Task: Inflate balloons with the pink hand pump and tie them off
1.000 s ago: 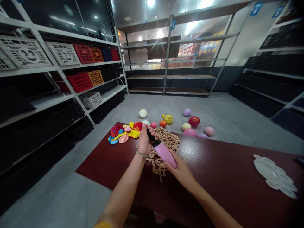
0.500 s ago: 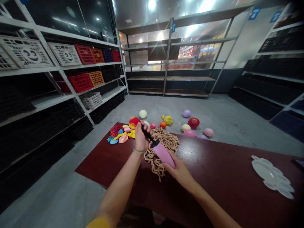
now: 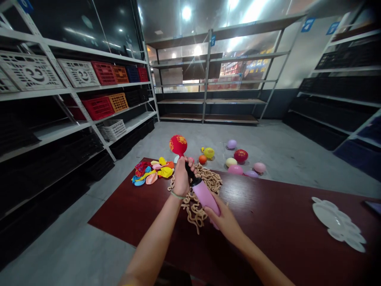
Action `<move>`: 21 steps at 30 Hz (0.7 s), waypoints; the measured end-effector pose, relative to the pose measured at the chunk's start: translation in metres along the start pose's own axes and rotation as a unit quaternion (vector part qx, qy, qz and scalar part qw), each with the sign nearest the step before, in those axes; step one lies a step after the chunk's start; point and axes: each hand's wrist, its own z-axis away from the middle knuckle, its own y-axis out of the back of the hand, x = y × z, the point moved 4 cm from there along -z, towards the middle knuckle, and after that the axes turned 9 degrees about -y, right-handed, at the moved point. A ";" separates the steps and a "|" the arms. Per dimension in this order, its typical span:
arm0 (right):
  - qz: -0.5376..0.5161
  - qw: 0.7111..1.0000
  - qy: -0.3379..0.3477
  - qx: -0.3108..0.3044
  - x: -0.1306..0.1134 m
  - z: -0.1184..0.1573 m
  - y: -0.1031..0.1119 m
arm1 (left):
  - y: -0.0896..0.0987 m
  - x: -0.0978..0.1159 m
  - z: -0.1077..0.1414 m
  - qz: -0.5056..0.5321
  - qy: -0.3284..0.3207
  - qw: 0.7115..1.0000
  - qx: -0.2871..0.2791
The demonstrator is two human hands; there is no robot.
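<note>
A pink hand balloon pump with a black end is held between my hands above the table. My left hand is closed around the black nozzle end, where the neck of a red balloon with yellow print also meets my fingers. The balloon is partly inflated and stands up from the hand. My right hand wraps the pink barrel lower down. Beneath the pump lies a heap of tan rope-like coils. Limp balloons in several colours are piled left of it.
The dark red table has a white scalloped plate at its right. Inflated balloons, such as a red one and a yellow one, lie on the floor beyond. Shelves with crates line the left; a rack stands behind.
The red balloon has grown larger and now stands higher above my left hand. My two hands are closer together, and the pump is compressed. The view has shifted slightly.
</note>
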 end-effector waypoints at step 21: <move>0.123 0.992 -0.021 -0.038 -0.002 0.000 -0.006 | 0.052 0.000 -0.025 -0.016 -0.014 0.996 0.088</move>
